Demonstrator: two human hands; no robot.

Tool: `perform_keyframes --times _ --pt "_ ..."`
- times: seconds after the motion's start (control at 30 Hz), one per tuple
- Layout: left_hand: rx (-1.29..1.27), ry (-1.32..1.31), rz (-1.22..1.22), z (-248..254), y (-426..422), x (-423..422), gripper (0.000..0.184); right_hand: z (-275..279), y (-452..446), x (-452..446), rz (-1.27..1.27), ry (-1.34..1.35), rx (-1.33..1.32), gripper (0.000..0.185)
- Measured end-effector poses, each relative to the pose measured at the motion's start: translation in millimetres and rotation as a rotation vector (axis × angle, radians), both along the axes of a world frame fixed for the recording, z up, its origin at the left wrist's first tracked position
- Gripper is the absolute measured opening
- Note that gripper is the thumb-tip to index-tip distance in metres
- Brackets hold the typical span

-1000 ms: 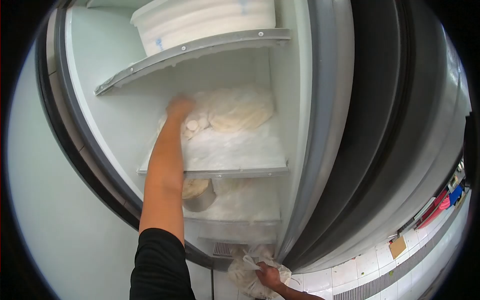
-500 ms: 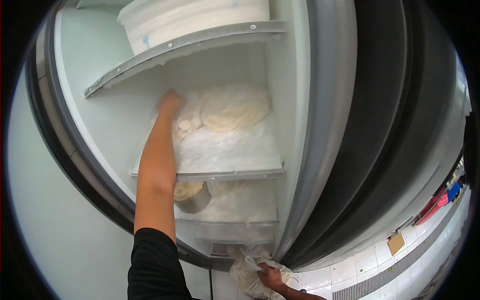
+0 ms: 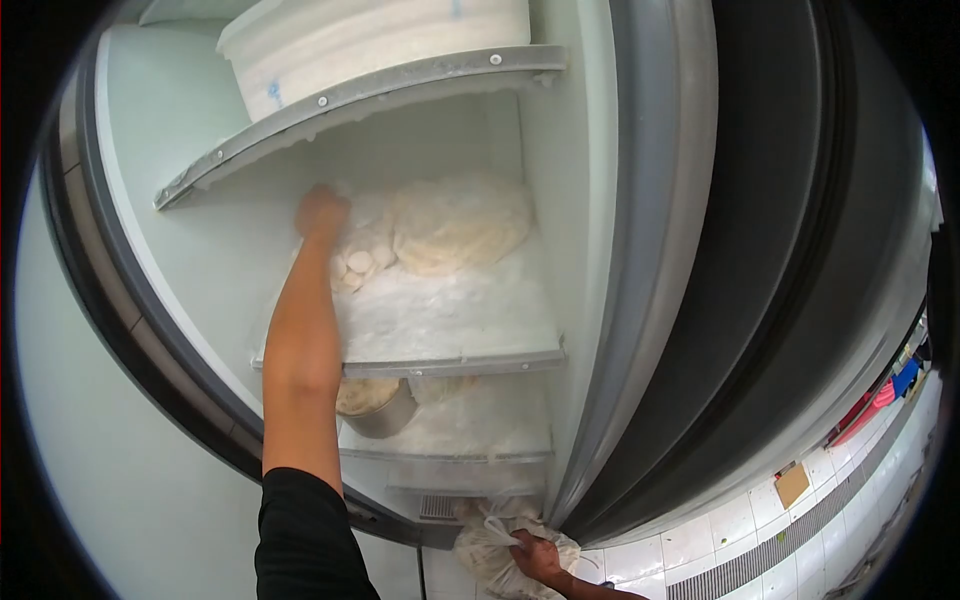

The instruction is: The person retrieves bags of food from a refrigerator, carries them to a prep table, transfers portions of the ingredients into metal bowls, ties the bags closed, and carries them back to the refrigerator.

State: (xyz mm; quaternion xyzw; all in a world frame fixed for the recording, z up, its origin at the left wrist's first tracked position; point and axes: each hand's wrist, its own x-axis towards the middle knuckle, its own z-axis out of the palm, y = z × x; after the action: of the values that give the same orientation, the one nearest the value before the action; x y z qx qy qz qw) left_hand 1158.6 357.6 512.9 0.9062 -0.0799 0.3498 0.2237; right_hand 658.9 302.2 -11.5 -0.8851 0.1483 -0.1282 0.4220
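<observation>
My left hand point(image 3: 322, 212) reaches deep onto the frosty middle shelf of an upright freezer. Its fingers look closed at the top of a frosted plastic bag of white round pieces point(image 3: 358, 262), though they are slightly blurred and partly hidden. A larger pale, frosted bag point(image 3: 462, 225) lies against it on the right. Low down by the freezer's base, my right hand point(image 3: 537, 556) grips the gathered neck of a translucent plastic bag point(image 3: 490, 560) with pale contents.
A white plastic tub point(image 3: 380, 55) stands on the upper shelf point(image 3: 410, 76). Below the middle shelf sits a round metal pot point(image 3: 380, 412) with pale contents. The dark open door point(image 3: 740, 250) rises at right. A floor grate point(image 3: 770, 553) crosses white tiles.
The view has shifted slightly, so the shelves appear a little lower and further left. My left hand stays at the bag on the shelf, and my right hand keeps hold of the lower bag.
</observation>
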Motion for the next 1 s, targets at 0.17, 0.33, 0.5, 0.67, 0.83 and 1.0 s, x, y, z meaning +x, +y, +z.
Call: perform_keyframes --times 0.17,0.33,0.5,0.67,0.83,1.0 --pt "0.004 -0.383 -0.010 -9 8 12 0.037 8 -1 3 0.008 0.032 0.000 0.033" --pt "0.029 -0.245 -0.022 16 11 -32 0.035 1 0 10 0.045 -0.047 -0.039 0.034" --pt "0.191 -0.194 -0.045 22 29 -84 0.035 25 -3 3 0.094 0.011 -0.018 0.035" --pt "0.285 0.034 0.004 29 51 -170 0.038 20 -3 12 0.110 0.023 0.001 0.033" --pt "0.285 0.025 -0.014 25 59 -157 0.036 32 -4 17 0.179 -0.062 -0.024 0.032" --pt "0.205 -0.122 -0.004 26 99 -212 0.025 40 -6 8 0.114 -0.082 0.076 0.031"
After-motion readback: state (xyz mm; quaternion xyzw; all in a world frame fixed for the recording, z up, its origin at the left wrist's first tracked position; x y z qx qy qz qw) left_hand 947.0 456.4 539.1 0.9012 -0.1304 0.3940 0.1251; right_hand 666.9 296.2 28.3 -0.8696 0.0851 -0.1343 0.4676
